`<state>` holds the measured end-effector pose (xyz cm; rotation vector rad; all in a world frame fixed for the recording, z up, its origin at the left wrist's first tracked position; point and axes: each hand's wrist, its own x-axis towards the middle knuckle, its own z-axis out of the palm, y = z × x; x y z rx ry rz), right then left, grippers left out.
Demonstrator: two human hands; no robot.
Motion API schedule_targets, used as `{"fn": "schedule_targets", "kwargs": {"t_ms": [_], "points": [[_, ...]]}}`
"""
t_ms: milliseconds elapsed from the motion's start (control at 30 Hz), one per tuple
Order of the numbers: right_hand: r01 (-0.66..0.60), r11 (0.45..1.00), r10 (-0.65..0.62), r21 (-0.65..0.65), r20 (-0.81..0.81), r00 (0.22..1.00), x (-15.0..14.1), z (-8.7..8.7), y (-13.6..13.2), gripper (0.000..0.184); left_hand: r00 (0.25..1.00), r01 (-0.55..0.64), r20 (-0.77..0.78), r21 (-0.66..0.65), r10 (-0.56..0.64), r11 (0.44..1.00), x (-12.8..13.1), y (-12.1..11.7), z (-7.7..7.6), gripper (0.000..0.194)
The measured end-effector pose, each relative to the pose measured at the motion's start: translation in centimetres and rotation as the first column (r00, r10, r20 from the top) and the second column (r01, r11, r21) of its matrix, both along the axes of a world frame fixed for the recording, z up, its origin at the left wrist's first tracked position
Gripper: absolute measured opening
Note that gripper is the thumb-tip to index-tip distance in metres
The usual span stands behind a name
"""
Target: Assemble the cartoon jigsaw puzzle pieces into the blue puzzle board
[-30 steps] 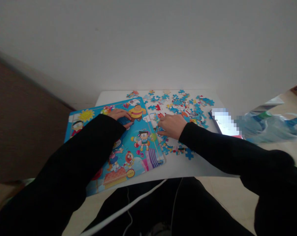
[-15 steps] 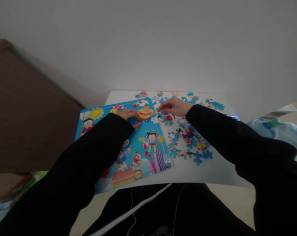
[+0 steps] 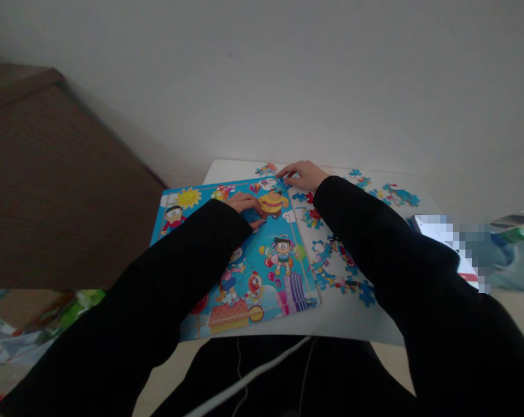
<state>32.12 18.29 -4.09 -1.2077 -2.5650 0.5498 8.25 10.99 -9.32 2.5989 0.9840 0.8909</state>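
One white counter (image 3: pixel 348 315). One cartoon puzzle board (image 3: pixel 244 260) on its left half; no writing legible. Loose blue puzzle pieces (image 3: pixel 331 255), too many to count, beside it. Left hand (image 3: pixel 244 204) flat on the board; right hand (image 3: pixel 303 174) open, fingertips at the board's far corner.

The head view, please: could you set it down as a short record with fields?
left hand: flat on the puzzle board
right hand: at the board's far right corner, fingertips by loose puzzle pieces
grip: whether either hand holds a piece cannot be told
board: cartoon picture, on the white table, near-left part over the edge
pieces: scattered right of the board
sleeves: black
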Motion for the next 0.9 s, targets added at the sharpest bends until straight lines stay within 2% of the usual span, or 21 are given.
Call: {"fn": "schedule_targets", "kwargs": {"t_ms": [133, 300, 500, 633, 900], "points": [[-0.079, 0.997, 0.079, 0.014, 0.010, 0.997, 0.2, -0.3, -0.6, 0.041, 1.000, -0.011, 0.014, -0.010, 0.012, 1.000, 0.1, -0.1, 0.1, 0.018], [-0.010, 1.000, 0.010, 0.005, 0.005, 1.000, -0.9, -0.7, -0.2, 0.035, 0.999, -0.011, 0.040, -0.052, 0.014, 0.999, 0.2, -0.3, 0.4, 0.015], [0.023, 0.999, -0.019, 0.043, -0.089, 0.996, -1.3, -1.2, 0.4, 0.031, 1.000, -0.001, 0.008, -0.006, 0.001, 1.000, 0.0, -0.4, 0.6, 0.018], [-0.032, 0.999, 0.031, -0.012, -0.130, 0.991, -1.0, -1.4, 0.5, 0.037, 1.000, -0.010, 0.012, -0.019, 0.010, 1.000, 0.0, -0.3, 0.4, 0.019], [0.032, 0.996, -0.054, -0.086, -0.274, 0.960, -1.0, -1.9, 0.7, 0.039, 0.999, 0.013, 0.032, 0.027, -0.014, 1.000, -0.1, -0.2, 0.2, 0.017]]}}
